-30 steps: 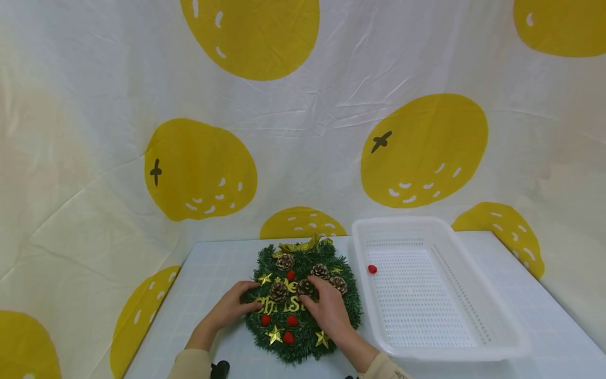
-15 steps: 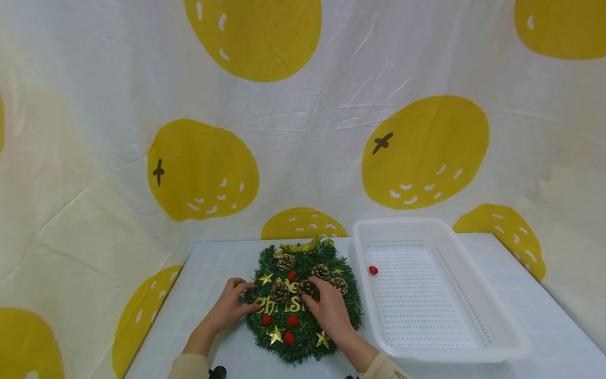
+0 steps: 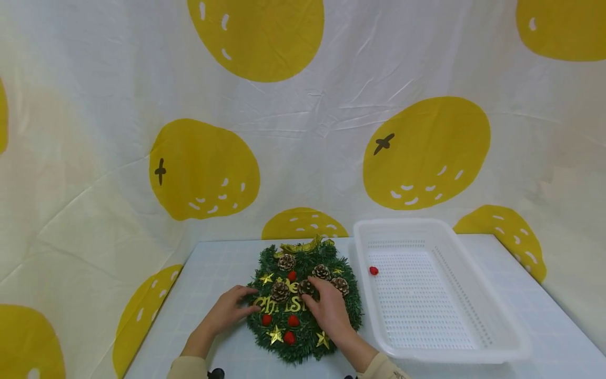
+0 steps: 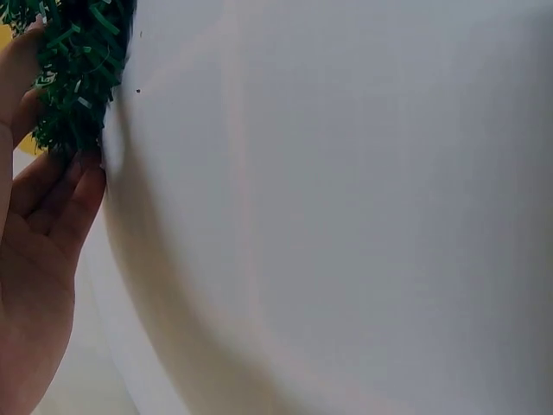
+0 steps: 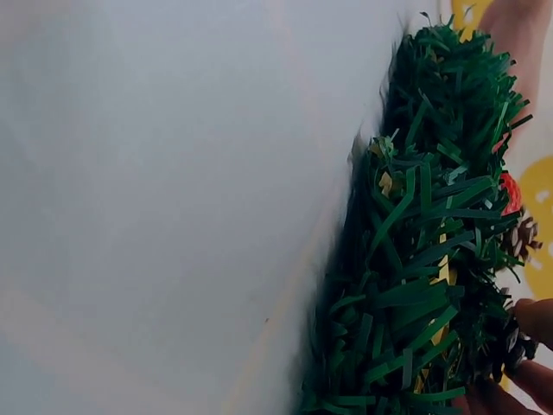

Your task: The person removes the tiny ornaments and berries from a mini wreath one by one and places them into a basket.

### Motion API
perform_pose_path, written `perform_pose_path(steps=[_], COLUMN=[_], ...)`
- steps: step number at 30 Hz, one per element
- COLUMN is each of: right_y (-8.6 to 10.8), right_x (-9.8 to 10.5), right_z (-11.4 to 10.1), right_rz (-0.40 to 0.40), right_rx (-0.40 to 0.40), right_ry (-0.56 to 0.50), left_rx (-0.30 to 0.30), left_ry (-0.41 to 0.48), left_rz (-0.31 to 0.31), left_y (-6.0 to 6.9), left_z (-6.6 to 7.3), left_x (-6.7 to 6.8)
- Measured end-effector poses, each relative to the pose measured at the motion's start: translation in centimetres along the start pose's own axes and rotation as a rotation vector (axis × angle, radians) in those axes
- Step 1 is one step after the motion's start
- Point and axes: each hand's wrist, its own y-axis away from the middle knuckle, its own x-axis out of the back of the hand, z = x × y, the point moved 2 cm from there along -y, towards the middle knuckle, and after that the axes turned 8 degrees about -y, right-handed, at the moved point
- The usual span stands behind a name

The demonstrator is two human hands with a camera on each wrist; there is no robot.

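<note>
A green Christmas wreath (image 3: 307, 347) lies on the table, trimmed with gold stars, red berries, pine cones and gold lettering. On its left edge my left hand (image 3: 227, 310) holds the wreath, thumb on the upper side. The left wrist view shows the fingertips (image 4: 85, 173) against the wreath's tinsel rim (image 4: 82, 95). My right hand (image 3: 330, 310) pinches a pine cone (image 3: 305, 287) just right of the wreath's middle, partly covering the lettering. In the right wrist view, fingertips touch that dark pine cone (image 5: 511, 346). Another pine cone (image 3: 280, 291) sits to its left.
Right of the wreath stands a white perforated plastic basket (image 3: 502, 337) with one red berry (image 3: 374, 270) at its left side. A gold ribbon bow (image 3: 303, 246) tops the wreath. Behind the white table (image 3: 222, 258) hangs a curtain (image 3: 307, 158) printed with yellow fruit.
The left hand has shifted its fingers slightly along the wreath's edge. My right hand stays on the same pine cone. The head view has drifted a little.
</note>
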Motion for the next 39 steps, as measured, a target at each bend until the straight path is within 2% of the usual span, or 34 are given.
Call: perform_pose_path(steps=[8, 17, 22, 30, 39], right_y=[0.0, 0.1, 0.0, -0.6, -1.7], right_x=[-0.2, -0.4, 0.1, 2.6, 7.1], right_z=[0.1, 0.1, -0.6, -4.2, -8.0], right_rz=[0.013, 0.02, 0.015, 0.036, 0.109], right_rx=[0.024, 0.023, 0.015, 0.088, 0.129], right_ry=[0.025, -0.003, -0.039, -0.059, -0.097], left_rx=[-0.018, -0.04, -0.045, -0.055, -0.043], left_ry=[0.003, 0.0, -0.011, -0.011, -0.012], left_rz=[-0.016, -0.013, -0.013, -0.018, -0.025], left_y=[0.2, 0.4, 0.4, 0.3, 0.1], left_z=[0.0, 0.0, -0.1, -0.2, -0.1], left_x=[0.0, 0.0, 0.0, 0.2, 0.2])
